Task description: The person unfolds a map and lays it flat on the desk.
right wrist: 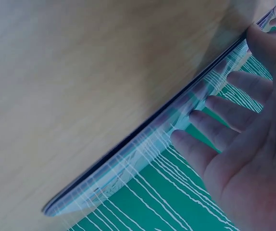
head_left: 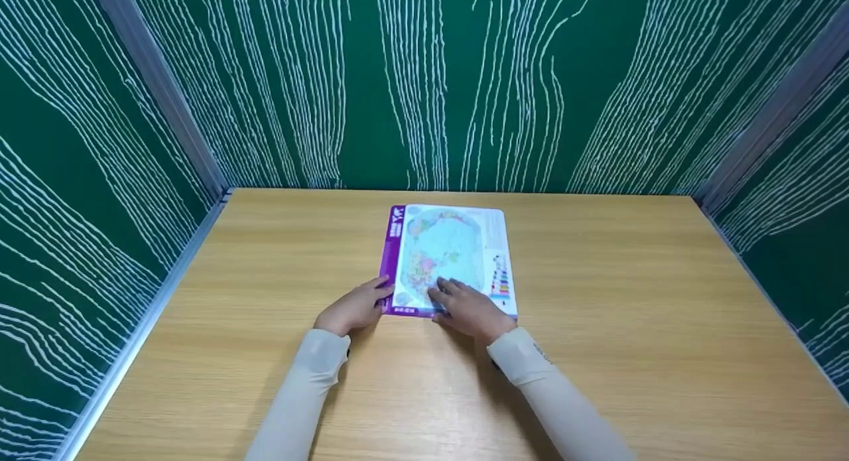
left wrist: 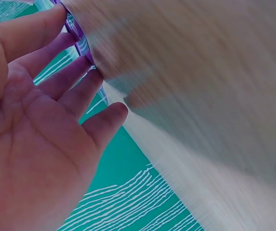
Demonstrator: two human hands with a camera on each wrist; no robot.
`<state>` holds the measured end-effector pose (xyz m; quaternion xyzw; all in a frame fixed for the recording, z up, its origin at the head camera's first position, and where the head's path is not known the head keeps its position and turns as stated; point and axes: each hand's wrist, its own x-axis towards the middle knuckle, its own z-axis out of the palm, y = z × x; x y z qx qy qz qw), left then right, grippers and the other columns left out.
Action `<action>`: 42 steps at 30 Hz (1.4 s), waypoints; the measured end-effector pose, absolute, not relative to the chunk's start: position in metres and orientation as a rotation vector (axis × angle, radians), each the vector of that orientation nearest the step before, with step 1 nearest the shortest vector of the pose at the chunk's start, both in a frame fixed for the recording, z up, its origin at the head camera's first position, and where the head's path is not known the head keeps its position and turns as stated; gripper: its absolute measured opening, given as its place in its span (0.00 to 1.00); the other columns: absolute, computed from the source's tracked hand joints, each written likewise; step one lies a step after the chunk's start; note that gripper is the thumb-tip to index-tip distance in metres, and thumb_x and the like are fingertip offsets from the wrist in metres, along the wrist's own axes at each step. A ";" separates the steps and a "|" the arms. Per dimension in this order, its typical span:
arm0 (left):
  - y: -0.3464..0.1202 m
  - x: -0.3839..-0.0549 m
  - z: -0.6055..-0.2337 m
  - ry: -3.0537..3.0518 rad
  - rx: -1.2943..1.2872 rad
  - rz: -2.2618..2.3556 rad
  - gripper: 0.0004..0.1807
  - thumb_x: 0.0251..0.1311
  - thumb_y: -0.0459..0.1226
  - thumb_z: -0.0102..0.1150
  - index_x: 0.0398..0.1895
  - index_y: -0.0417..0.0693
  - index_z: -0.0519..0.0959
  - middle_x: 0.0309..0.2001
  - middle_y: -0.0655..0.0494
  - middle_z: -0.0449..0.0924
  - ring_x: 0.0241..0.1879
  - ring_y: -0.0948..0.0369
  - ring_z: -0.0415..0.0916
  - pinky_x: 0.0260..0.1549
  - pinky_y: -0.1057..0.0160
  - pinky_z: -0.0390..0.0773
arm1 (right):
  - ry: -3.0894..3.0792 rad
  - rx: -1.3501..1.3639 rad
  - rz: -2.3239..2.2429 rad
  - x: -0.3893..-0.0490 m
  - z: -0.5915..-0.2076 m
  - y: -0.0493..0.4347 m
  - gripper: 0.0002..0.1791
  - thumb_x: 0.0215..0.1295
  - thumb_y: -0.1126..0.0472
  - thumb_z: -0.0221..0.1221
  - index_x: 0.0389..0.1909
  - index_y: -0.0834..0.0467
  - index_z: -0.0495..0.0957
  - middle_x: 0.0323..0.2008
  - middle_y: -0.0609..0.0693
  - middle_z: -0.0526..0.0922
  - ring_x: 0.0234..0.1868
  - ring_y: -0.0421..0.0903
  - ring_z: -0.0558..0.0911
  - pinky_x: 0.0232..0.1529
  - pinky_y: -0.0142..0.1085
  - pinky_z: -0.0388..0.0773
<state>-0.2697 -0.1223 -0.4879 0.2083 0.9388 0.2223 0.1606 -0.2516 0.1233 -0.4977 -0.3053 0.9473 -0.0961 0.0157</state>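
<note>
A flat, glossy world map board (head_left: 451,239) with a purple border lies on the wooden table. Its coloured map is on the upper face, and a row of small colourful figures runs along its right side. At the board's near left corner, my left hand (head_left: 358,306) touches the edge with its fingertips, palm turned inward. My right hand (head_left: 474,310) rests its extended fingers on the near part of the map, the thumb at the near edge. In the right wrist view the board's thin dark edge (right wrist: 123,142) runs diagonally below the straight fingers (right wrist: 191,149).
The wooden table (head_left: 265,249) extends around the board on all sides. Green panels (head_left: 457,83) with white wavy lines stand along its back and sides, joined by grey posts (head_left: 162,83) at the corners.
</note>
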 end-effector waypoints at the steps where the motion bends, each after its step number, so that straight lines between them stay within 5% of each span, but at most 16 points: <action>1: -0.122 -0.270 -0.488 2.681 0.590 0.641 0.28 0.67 0.30 0.46 0.71 0.47 0.62 0.76 0.49 0.51 0.73 0.45 0.53 0.71 0.48 0.57 | 2.941 -0.950 -0.292 -0.252 -0.498 0.123 0.30 0.70 0.50 0.54 0.68 0.59 0.66 0.69 0.63 0.65 0.68 0.62 0.66 0.67 0.54 0.65; 38: -0.123 -0.272 -0.492 2.694 0.646 0.635 0.28 0.67 0.29 0.45 0.71 0.44 0.61 0.75 0.47 0.52 0.73 0.47 0.53 0.72 0.51 0.55 | 2.883 -1.080 0.033 -0.252 -0.488 0.122 0.24 0.76 0.51 0.43 0.68 0.54 0.66 0.67 0.59 0.68 0.66 0.60 0.71 0.60 0.51 0.74; 40: -0.123 -0.272 -0.492 2.694 0.649 0.633 0.28 0.67 0.29 0.45 0.71 0.44 0.61 0.75 0.47 0.52 0.73 0.47 0.53 0.72 0.51 0.55 | 2.886 -1.123 0.101 -0.251 -0.489 0.122 0.24 0.75 0.53 0.45 0.69 0.55 0.66 0.67 0.60 0.69 0.65 0.60 0.71 0.59 0.50 0.75; 42: -0.124 -0.272 -0.492 2.693 0.650 0.639 0.28 0.67 0.29 0.45 0.71 0.43 0.61 0.75 0.46 0.52 0.73 0.47 0.53 0.72 0.50 0.55 | 2.865 -1.155 0.178 -0.249 -0.489 0.122 0.31 0.67 0.60 0.58 0.70 0.56 0.63 0.68 0.60 0.67 0.66 0.60 0.71 0.60 0.49 0.75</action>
